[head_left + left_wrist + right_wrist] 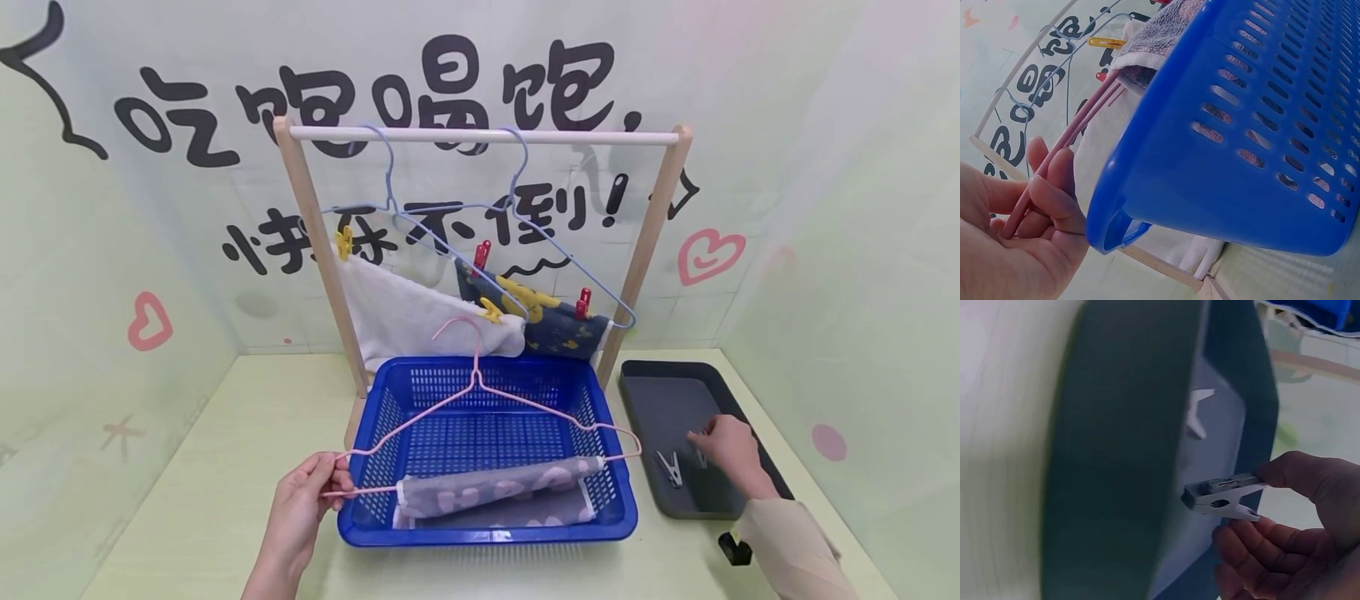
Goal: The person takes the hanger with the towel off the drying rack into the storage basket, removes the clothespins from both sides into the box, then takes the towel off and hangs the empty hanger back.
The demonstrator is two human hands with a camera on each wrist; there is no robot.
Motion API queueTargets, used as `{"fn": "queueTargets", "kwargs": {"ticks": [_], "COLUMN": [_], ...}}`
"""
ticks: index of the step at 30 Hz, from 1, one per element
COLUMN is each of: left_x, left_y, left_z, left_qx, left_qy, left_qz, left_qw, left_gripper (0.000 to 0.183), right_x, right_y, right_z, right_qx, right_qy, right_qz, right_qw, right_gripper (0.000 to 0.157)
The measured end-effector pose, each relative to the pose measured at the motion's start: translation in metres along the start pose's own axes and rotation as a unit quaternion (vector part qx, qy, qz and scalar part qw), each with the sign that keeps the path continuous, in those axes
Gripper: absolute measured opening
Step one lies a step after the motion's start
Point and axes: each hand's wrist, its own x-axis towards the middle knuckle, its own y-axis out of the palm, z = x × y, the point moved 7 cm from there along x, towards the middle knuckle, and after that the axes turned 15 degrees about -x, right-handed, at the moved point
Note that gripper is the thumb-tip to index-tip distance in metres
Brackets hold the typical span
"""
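My left hand [303, 500] grips the left end of a pink hanger [477, 377], fingers curled round the wire. A grey towel with pink spots [502, 487] is draped over the hanger's lower bar, hanging into the blue basket [487, 536]. On the right, my right hand [731, 450] is over the dark tray [667, 392]. It pinches a pale grey clothespin [1225, 497] by its handles, between thumb and fingers, as the right wrist view shows. Another pale clothespin [670, 469] lies in the tray, left of that hand.
Behind the basket stands a wooden rack with a white rod [480, 136]. Two blue hangers [391, 196] hang there, bearing a white towel [420, 312] with yellow clothespins and a dark patterned towel [558, 333] with red ones. A small black object [735, 549] sits by the right sleeve.
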Motion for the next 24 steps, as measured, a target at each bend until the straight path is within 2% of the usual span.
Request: {"fn": "queueTargets", "kwargs": {"ticks": [8,24], "left_x": [0.0,-0.001], "left_y": [-0.001,-0.002], "left_z": [0.0,-0.001], "left_qx": [-0.005,-0.008], "left_qy": [0.003,0.005], "left_qz": [0.001,-0.003], "left_qw": [1.0,1.0], "left_gripper": [0.031,0.031], "right_x": [0.002,0.007], "right_y": [0.013,0.029], "right_z": [-0.007,-0.014], "right_qx": [0.0,-0.018], "right_qy": [0.018,0.03], "right_qz": [0.038,0.068], "right_qw": [0.999,0.997], "right_gripper": [0.043,0.035]}}
